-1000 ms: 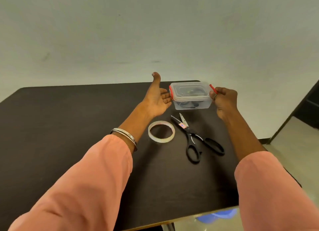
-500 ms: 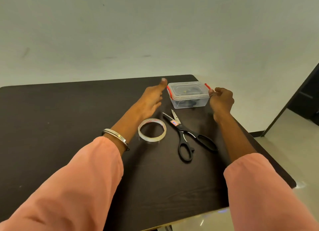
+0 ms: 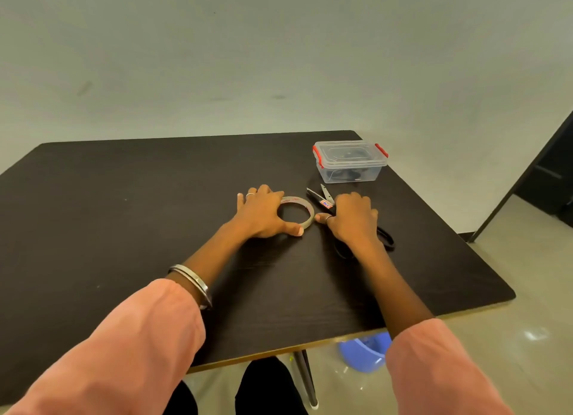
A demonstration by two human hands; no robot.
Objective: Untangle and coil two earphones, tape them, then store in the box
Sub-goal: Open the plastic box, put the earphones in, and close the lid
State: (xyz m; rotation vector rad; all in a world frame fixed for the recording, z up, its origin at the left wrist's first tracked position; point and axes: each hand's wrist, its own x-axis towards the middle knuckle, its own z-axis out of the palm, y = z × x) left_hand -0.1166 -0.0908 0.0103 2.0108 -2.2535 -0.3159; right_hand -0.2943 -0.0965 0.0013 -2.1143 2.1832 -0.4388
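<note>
Box (image 3: 349, 163): lid on, red clips at both ends, dark cords inside, standing at the far right of the counter (image 3: 124, 216). Left hand (image 3: 263, 213): spread flat, palm down, on the left edge of the tape roll (image 3: 297, 211), gripping nothing. Right hand (image 3: 352, 219): loosely curled over the scissors (image 3: 325, 199); whether it grips them cannot be told. The 2 hands lie close together.

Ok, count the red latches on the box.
2: one latch on the left end of the lidded box, one latch on its right end. Any on the far side are hidden.
</note>
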